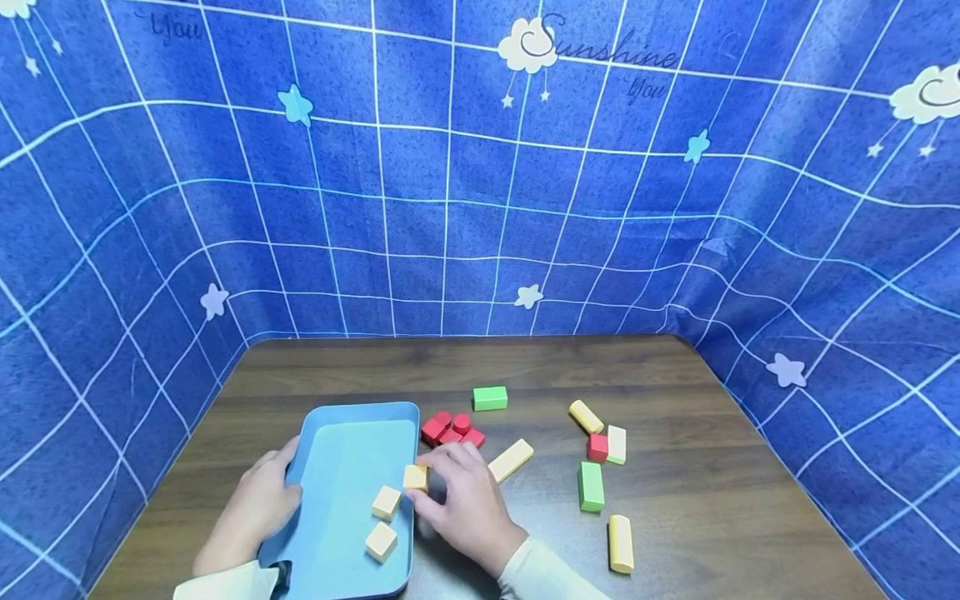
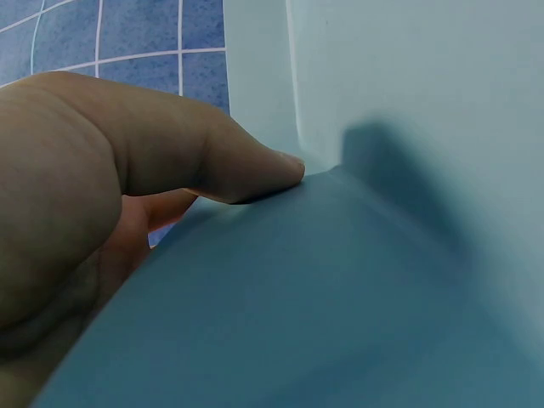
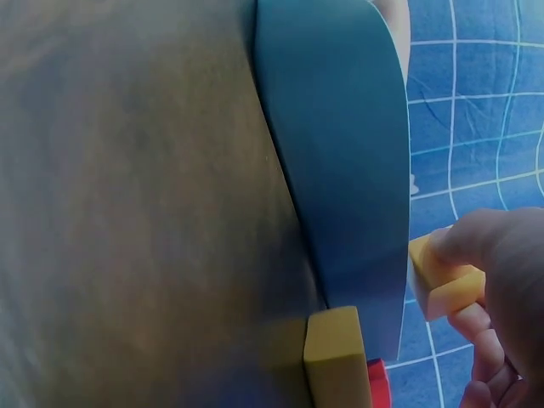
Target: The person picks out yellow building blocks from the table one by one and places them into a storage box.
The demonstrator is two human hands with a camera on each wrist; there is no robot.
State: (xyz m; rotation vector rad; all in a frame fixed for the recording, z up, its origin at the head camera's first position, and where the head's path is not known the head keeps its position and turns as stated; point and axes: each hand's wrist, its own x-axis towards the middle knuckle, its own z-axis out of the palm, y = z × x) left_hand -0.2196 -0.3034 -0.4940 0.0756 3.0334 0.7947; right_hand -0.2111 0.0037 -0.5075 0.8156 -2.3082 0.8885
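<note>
My left hand (image 1: 258, 504) grips the left rim of a blue tray (image 1: 339, 467); in the left wrist view the thumb (image 2: 246, 166) presses on the rim's edge. Two light wooden cubes, one (image 1: 386, 502) just above the other (image 1: 381, 542), lie in the tray's right half. Between thumb and fingers, my right hand (image 1: 471, 500) pinches a yellow wooden cube (image 1: 415, 477) at the tray's right rim. The right wrist view shows this cube (image 3: 446, 276) higher than the tray's side wall (image 3: 336, 153).
Several red blocks (image 1: 452, 435) cluster beside the tray, near a long yellow block (image 1: 512, 460). A green block (image 1: 490, 398) lies farther back. On the right are yellow half-round pieces (image 1: 620, 543), green blocks (image 1: 591, 487) and a red cube (image 1: 597, 447). Blue curtain (image 1: 480, 217) surrounds the table.
</note>
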